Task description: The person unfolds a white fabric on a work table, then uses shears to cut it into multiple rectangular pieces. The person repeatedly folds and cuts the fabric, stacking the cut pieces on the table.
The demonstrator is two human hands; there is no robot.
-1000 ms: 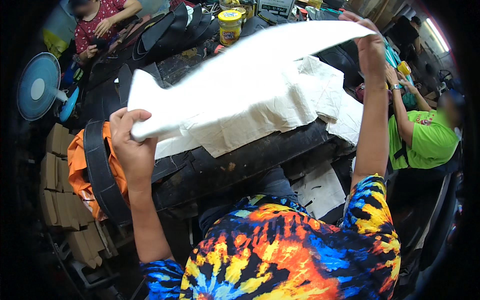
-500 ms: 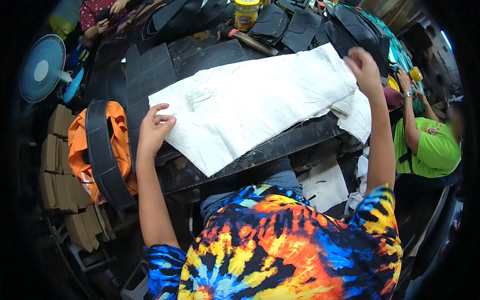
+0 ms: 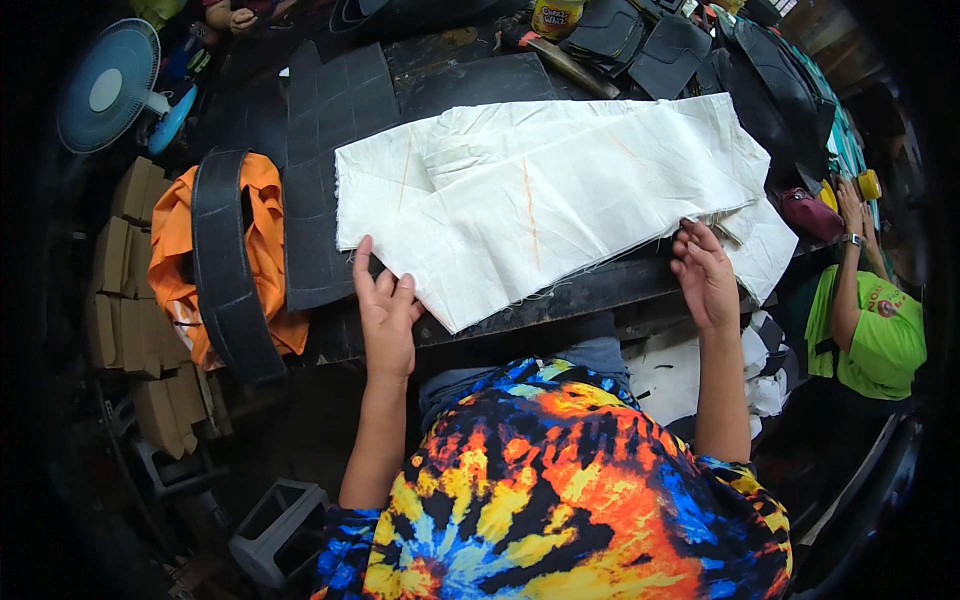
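A folded white cloth [image 3: 570, 205] with frayed edges and faint orange lines lies across the dark table in front of me. My left hand [image 3: 388, 318] is at its near left edge, fingers apart, with the index fingertip touching the cloth. At the near edge on the right, the curled fingers of my right hand [image 3: 707, 270] pinch the cloth. Another white piece [image 3: 770, 255] shows from under it at the right. Black sheet material [image 3: 340, 110] extends beneath and beyond the cloth's left end.
A black band [image 3: 225, 260] lies over orange fabric [image 3: 265, 200] at the left, near brown boxes [image 3: 125, 260] and a blue fan [image 3: 108, 90]. Black cut pieces [image 3: 670, 60], a wooden-handled tool [image 3: 572, 68] and a yellow-labelled jar [image 3: 556, 18] sit at the back. A person in green [image 3: 870, 330] works at right.
My right hand has come from the cloth's far right corner to its near edge. My left hand has shifted nearer to me, and the cloth's top layer lies differently, now showing orange lines.
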